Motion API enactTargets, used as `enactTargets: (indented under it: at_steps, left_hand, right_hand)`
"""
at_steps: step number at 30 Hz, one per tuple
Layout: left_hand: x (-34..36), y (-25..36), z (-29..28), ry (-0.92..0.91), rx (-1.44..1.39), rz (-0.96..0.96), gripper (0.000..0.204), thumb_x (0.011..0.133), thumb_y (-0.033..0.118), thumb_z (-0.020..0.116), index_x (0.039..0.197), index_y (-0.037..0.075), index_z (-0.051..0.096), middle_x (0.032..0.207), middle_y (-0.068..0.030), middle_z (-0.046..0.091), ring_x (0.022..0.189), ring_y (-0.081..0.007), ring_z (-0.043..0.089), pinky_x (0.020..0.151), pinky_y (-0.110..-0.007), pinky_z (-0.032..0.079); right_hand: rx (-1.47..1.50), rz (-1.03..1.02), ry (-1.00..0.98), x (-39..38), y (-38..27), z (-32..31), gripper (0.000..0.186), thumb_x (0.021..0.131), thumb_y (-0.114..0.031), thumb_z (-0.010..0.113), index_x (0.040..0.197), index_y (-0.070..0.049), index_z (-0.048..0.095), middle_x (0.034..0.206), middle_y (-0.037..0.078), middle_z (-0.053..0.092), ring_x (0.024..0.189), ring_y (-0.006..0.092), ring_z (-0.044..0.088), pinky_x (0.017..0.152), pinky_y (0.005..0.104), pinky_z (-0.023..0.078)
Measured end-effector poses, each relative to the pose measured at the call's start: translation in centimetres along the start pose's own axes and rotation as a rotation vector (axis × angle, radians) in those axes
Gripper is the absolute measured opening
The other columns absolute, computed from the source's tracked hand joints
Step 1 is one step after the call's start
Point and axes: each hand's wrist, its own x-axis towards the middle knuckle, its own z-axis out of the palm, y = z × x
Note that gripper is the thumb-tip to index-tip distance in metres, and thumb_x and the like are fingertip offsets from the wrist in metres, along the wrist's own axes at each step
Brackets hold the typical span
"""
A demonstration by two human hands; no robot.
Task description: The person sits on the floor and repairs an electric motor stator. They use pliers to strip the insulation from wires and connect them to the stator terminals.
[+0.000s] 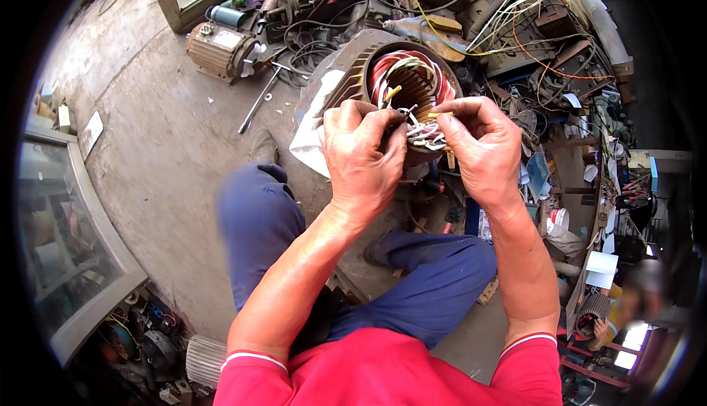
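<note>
An electric motor stator (353,74) with a ribbed grey housing stands in front of me, its round opening facing up toward me. Red and white windings (444,85) line the bore, and white lead wires (427,139) bunch at the near rim. My left hand (362,157) is closed over the near left rim, pinching a thin wire end between thumb and forefinger. At the right rim, my right hand (484,152) pinches a short yellow insulating sleeve (436,116) in its fingertips. Another yellow sleeve (392,93) sticks up from the windings.
White paper (315,137) lies against the stator's left side. A smaller motor (219,51) and a metal rod (259,100) are on the floor beyond it. Tangled wires (508,8) and scrap motor parts crowd the far right. At lower right, another person holds a ribbed motor housing (593,310).
</note>
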Motion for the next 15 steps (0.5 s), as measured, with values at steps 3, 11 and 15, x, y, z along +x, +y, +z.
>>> enactTargets:
  at_steps: [3, 11, 15]
  left_hand:
    - [0.0, -0.1, 0.0, 0.005, -0.036, -0.039, 0.017, 0.075, 0.003, 0.078, 0.09, 0.008, 0.072, 0.086, -0.0054, 0.06, 0.087, -0.0238, 0.054, 0.081, -0.037, 0.043]
    - [0.1, -0.1, -0.1, 0.006, -0.081, -0.061, 0.017, 0.075, 0.002, 0.078, 0.089, 0.008, 0.072, 0.086, -0.0064, 0.06, 0.087, -0.0245, 0.055, 0.081, -0.037, 0.043]
    - [0.0, -0.2, 0.0, 0.014, -0.087, -0.057, 0.016, 0.074, 0.002, 0.078, 0.088, 0.007, 0.072, 0.086, -0.0067, 0.06, 0.087, -0.0248, 0.055, 0.079, -0.038, 0.044]
  right_hand:
    - [0.007, -0.01, -0.007, 0.9, 0.1, 0.6, 0.01, 0.091, -0.005, 0.072, 0.1, 0.0, 0.07, 0.088, 0.002, 0.071, 0.078, 0.0044, 0.063, 0.07, 0.0211, 0.051]
    - [-0.037, -0.01, -0.057, 2.0, 0.1, 1.0, 0.01, 0.091, -0.005, 0.072, 0.099, 0.001, 0.07, 0.088, 0.001, 0.071, 0.078, 0.0034, 0.062, 0.068, 0.0211, 0.051]
    - [-0.106, 0.057, -0.18, 3.1, -1.0, 0.2, 0.01, 0.091, -0.004, 0.071, 0.099, 0.002, 0.069, 0.086, 0.001, 0.07, 0.076, 0.0041, 0.062, 0.068, 0.0215, 0.051]
